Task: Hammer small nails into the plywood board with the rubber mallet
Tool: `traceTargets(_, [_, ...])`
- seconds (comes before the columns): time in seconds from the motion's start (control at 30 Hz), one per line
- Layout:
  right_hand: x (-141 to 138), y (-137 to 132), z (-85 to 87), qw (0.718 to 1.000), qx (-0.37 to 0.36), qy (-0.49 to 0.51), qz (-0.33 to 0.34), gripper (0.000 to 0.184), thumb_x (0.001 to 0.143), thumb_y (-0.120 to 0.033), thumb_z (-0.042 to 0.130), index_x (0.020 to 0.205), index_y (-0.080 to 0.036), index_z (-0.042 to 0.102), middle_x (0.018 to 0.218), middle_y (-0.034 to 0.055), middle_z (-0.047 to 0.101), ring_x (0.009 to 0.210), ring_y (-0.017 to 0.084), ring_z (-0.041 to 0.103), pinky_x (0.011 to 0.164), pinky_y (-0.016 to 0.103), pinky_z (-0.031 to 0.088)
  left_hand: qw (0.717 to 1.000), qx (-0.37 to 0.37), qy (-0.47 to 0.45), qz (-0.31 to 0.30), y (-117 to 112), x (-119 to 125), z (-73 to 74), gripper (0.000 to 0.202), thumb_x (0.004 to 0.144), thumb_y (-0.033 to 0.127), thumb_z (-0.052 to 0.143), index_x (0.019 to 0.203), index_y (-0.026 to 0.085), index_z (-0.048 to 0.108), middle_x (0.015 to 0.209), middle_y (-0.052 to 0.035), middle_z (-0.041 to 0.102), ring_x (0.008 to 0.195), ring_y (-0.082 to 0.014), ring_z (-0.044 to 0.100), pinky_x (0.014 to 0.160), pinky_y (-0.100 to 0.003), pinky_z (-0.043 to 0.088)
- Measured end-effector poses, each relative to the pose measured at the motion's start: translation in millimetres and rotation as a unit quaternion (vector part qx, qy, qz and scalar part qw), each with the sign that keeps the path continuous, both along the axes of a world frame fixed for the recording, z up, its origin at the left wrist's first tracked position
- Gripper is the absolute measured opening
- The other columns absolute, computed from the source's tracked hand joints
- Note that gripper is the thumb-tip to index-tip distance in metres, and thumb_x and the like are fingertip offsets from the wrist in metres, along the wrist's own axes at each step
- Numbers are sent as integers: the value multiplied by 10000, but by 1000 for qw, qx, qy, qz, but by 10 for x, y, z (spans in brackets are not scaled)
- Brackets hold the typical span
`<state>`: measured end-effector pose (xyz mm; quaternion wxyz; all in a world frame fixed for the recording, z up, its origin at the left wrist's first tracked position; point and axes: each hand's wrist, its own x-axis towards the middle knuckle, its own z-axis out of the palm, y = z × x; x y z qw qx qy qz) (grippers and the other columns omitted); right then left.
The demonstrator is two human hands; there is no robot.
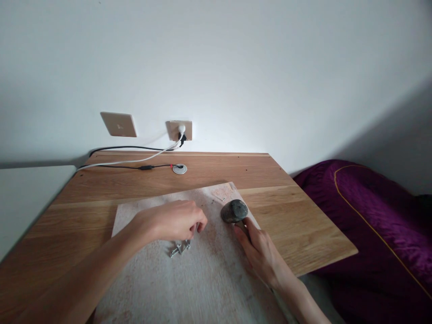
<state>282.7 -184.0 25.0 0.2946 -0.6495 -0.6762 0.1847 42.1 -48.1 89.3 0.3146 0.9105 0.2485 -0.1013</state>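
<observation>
My right hand (pixel 261 249) is wrapped round the handle of a mallet (pixel 234 211) with a dark, worn head, held over the right side of a pale board (pixel 205 279). My left hand (pixel 184 220) hangs over the middle of the board, fingers curled down and pinched together. What they pinch, if anything, is hidden behind the fingers. Just below that hand lies a small pile of silvery nails (pixel 178 249), partly covered by it. Near the board's far right corner a single small nail (pixel 222 198) shows beyond the mallet head.
The board rests on a wooden table (pixel 286 211). Behind it are a cable grommet (pixel 179 168), a black cable (pixel 146 167), a white cable (pixel 135 160) and a wall socket (pixel 187 130). Purple fabric (pixel 364 225) lies to the right; a white surface (pixel 30 193) stands left.
</observation>
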Motion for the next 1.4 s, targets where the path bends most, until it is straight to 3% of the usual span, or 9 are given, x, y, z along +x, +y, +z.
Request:
traceTargets(0.17, [-82, -4, 61, 998, -49, 16, -33, 291, 1080, -424, 399, 1007, -230, 605, 816, 63, 741, 725, 234, 702, 661, 303, 483, 1000, 4, -1, -10, 0, -5, -57, 335, 730, -18, 628, 913, 219, 778, 785, 2, 781, 692, -154, 679, 598, -256, 395])
traceTargets(0.33, [-76, -10, 53, 997, -60, 18, -47, 335, 1067, -466, 412, 1084, -208, 624, 849, 71, 748, 763, 246, 705, 696, 315, 483, 1000, 13, -3, -11, 17, -11, -77, 301, 755, 7, 658, 944, 213, 768, 834, -15, 792, 787, -184, 700, 652, -277, 427])
traceTargets(0.6, [-89, -5, 67, 997, -59, 30, -50, 346, 1059, -485, 413, 1025, -222, 634, 801, 57, 740, 694, 233, 686, 646, 307, 474, 999, 32, -14, 13, 76, -25, -35, 272, 784, -6, 656, 949, 197, 732, 859, -10, 794, 818, -181, 712, 664, -268, 432])
traceTargets(0.77, [-92, -6, 45, 996, -65, 34, -58, 345, 1051, -484, 429, 1047, -207, 635, 850, 73, 764, 794, 251, 721, 719, 314, 481, 998, 37, -42, 34, 163, -71, -48, 224, 816, 12, 638, 926, 195, 708, 863, 4, 790, 775, -159, 710, 658, -253, 427])
traceTargets(1.07, [-86, 5, 79, 994, -94, 30, -47, 373, 1051, -515, 397, 1013, -209, 608, 781, 56, 730, 714, 231, 693, 657, 304, 452, 996, 37, -62, 53, 270, -99, -149, 247, 779, -7, 625, 901, 193, 704, 828, 2, 772, 747, -160, 700, 662, -261, 423])
traceTargets(1.4, [-100, -3, 71, 996, -63, 42, -47, 328, 1055, -466, 434, 1063, -202, 628, 866, 55, 763, 788, 233, 718, 716, 291, 487, 996, 21, -67, 48, 298, -108, -181, 241, 785, 8, 664, 936, 193, 697, 820, 22, 778, 733, -144, 715, 655, -239, 445])
